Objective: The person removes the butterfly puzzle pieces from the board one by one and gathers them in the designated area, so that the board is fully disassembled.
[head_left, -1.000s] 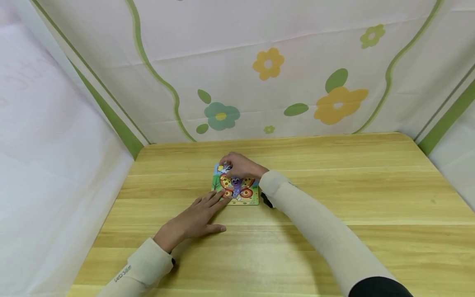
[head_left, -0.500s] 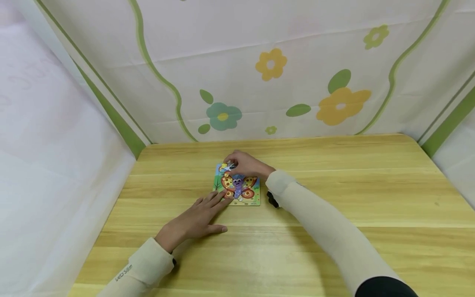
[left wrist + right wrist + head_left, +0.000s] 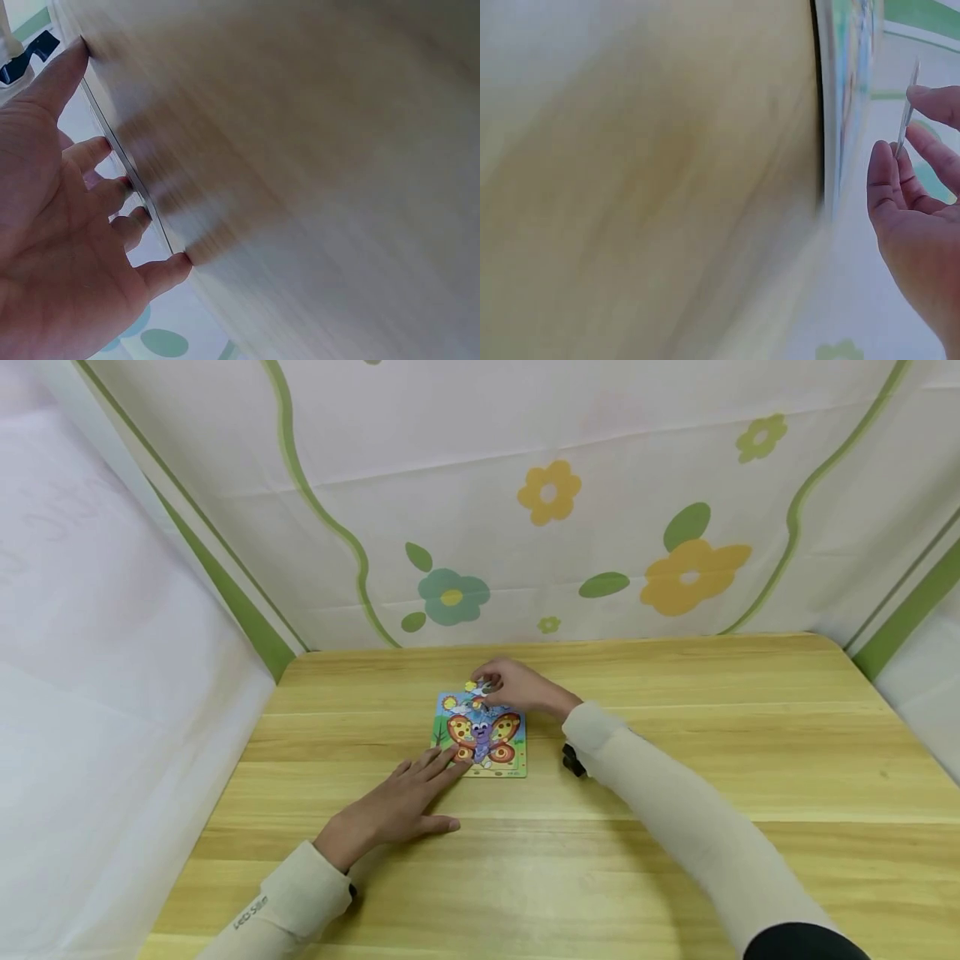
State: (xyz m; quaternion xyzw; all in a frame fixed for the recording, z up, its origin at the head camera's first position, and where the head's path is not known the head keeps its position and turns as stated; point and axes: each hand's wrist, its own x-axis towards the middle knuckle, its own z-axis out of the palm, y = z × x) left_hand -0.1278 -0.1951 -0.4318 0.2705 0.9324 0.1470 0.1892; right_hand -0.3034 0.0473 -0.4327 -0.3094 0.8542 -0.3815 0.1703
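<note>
A small square jigsaw puzzle board (image 3: 513, 766) with a purple butterfly picture lies on the table toward the back. My left hand (image 3: 397, 802) rests with its fingers spread, the fingertips on the board's lower left part and the thumb out to the side on the table. Above the board's top edge, my right hand (image 3: 519, 685) pinches a thin puzzle piece (image 3: 472, 686), its visible corner yellow. In the right wrist view the puzzle piece (image 3: 907, 112) is seen edge-on between thumb and fingertips, apart from the board (image 3: 849, 97). The palm hides most of its picture in the head view.
The wooden table (image 3: 637, 727) stretches around the board on every side. Behind it hangs a white cloth wall (image 3: 465, 460) printed with flowers and leaves. Another white cloth (image 3: 127, 693) closes off the left side.
My right hand has moved up and to the right with the puzzle piece, lifting it off the board and uncovering the picture's upper part. The left hand has stayed in place.
</note>
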